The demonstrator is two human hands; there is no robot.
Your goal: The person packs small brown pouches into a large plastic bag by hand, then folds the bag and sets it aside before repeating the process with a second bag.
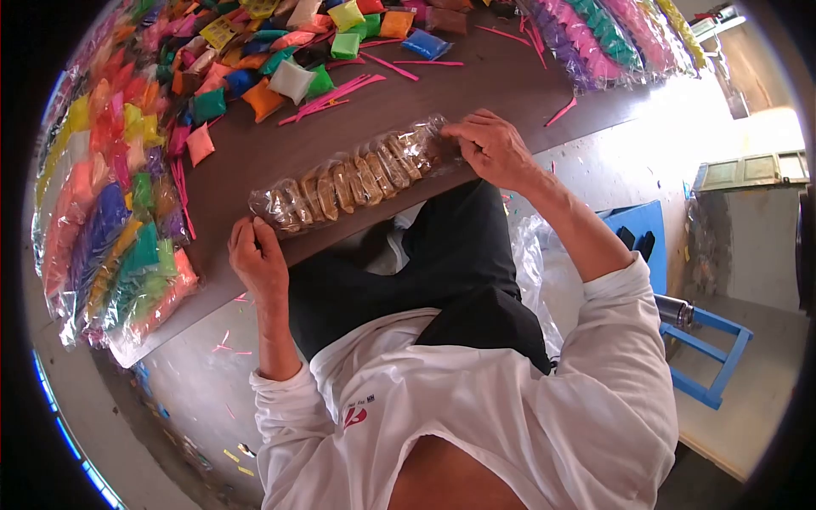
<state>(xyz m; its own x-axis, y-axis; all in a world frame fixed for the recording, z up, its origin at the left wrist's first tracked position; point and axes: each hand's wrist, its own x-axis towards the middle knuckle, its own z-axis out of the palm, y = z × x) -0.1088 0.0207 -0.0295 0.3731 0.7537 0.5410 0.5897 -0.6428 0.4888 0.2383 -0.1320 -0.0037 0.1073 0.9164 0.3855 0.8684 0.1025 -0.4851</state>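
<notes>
A long clear plastic bag (pixel 357 183) filled with a row of small brown packets lies slanted near the front edge of the dark table (pixel 476 85). My left hand (pixel 257 255) is closed at the bag's left end, with fingers curled together. At the other end, my right hand (pixel 489 149) pinches the plastic between thumb and fingers. The brown packets sit side by side between both hands. What exactly the left fingertips grip is partly hidden.
Loose colourful packets (pixel 293 81) pile up at the back left. Filled bags of coloured packets (pixel 127 255) line the left side, others (pixel 586 42) the back right. Pink strips (pixel 336 98) are scattered about. A blue stool (pixel 714 365) stands at the right.
</notes>
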